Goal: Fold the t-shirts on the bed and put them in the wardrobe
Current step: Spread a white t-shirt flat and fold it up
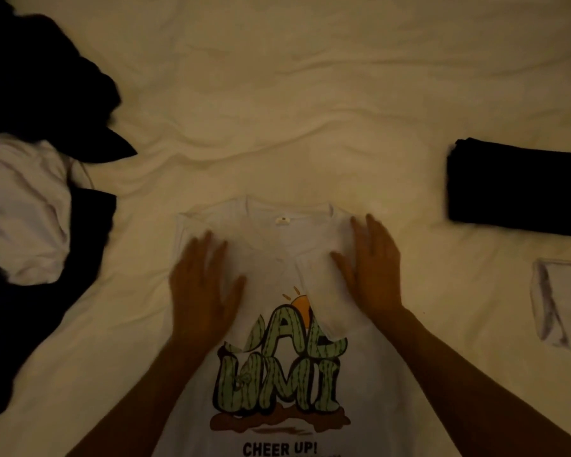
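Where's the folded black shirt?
In the head view, the folded black shirt lies on the bed at far right, above a folded white shirt.

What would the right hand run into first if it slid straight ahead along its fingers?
The right hand points up-bed across the white graphic t-shirt. Past the shirt's shoulder edge only bare rumpled bed sheet shows; the folded black t-shirt lies well off to its right.

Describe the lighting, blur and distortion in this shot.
Head view: dim, warm yellowish light; the dark clothes pile on the left loses all detail to shadow; both hands, left hand and right hand, look slightly motion-blurred on the white printed t-shirt; wide-angle bending shows toward the edges, around the folded dark t-shirt.
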`<act>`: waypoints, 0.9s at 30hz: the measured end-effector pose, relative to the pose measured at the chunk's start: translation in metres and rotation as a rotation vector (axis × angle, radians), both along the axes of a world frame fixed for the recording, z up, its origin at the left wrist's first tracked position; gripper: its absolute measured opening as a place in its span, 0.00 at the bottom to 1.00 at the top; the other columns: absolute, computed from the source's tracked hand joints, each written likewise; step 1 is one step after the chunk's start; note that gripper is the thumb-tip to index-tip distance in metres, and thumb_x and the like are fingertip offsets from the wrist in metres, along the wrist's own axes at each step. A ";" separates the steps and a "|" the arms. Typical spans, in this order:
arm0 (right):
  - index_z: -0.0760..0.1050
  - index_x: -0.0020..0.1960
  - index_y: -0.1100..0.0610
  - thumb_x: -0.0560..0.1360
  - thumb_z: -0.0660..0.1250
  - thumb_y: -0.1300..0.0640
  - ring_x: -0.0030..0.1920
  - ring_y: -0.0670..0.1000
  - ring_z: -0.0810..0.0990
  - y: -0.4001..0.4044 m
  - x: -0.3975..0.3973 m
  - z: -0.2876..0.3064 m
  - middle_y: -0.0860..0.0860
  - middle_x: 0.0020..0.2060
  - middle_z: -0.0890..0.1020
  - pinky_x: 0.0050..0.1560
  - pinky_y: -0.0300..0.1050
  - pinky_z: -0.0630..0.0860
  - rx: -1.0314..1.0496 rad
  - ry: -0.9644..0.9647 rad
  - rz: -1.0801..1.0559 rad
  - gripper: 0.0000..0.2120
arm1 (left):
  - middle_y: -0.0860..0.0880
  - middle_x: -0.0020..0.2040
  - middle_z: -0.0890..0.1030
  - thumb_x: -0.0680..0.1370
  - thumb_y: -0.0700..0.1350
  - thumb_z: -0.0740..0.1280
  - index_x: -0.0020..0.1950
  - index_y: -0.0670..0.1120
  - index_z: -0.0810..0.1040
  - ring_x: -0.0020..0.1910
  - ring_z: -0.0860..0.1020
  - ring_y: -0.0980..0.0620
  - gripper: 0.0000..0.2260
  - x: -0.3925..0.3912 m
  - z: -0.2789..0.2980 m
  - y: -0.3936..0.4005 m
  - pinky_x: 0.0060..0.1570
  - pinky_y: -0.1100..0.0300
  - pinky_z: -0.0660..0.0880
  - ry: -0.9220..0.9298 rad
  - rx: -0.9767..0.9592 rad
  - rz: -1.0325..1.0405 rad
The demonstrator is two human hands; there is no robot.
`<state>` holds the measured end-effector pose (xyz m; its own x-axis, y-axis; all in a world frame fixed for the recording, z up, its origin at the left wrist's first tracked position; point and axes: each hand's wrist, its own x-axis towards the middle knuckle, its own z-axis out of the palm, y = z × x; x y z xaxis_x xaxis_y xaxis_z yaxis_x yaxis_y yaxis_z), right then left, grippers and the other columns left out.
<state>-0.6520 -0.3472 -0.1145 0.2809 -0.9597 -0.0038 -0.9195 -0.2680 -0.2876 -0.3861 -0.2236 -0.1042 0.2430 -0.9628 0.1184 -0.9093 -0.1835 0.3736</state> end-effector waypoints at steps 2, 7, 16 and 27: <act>0.64 0.75 0.59 0.77 0.60 0.37 0.70 0.64 0.67 -0.030 -0.003 0.010 0.62 0.70 0.69 0.68 0.60 0.64 -0.001 -0.047 -0.145 0.35 | 0.40 0.76 0.64 0.78 0.58 0.61 0.76 0.44 0.66 0.75 0.62 0.38 0.30 0.031 0.012 -0.038 0.70 0.43 0.59 0.002 -0.017 0.180; 0.71 0.64 0.54 0.72 0.70 0.36 0.54 0.56 0.77 -0.092 -0.002 0.021 0.52 0.54 0.78 0.57 0.53 0.74 0.580 0.054 -0.045 0.30 | 0.42 0.67 0.72 0.76 0.64 0.64 0.72 0.47 0.71 0.66 0.70 0.39 0.30 0.084 0.009 -0.119 0.63 0.47 0.68 0.051 0.437 -0.045; 0.75 0.53 0.60 0.78 0.66 0.46 0.49 0.60 0.75 -0.108 -0.006 0.014 0.56 0.46 0.74 0.43 0.46 0.62 0.325 0.036 0.196 0.16 | 0.49 0.40 0.76 0.83 0.55 0.58 0.49 0.48 0.75 0.43 0.78 0.44 0.13 0.090 0.009 -0.142 0.39 0.56 0.65 0.020 0.303 -0.315; 0.73 0.49 0.57 0.77 0.64 0.40 0.45 0.63 0.77 -0.176 -0.001 0.026 0.57 0.44 0.75 0.41 0.51 0.70 0.104 0.119 0.105 0.19 | 0.38 0.46 0.79 0.84 0.56 0.53 0.50 0.42 0.74 0.46 0.78 0.35 0.19 0.092 0.018 -0.230 0.41 0.50 0.68 -0.186 0.104 -0.310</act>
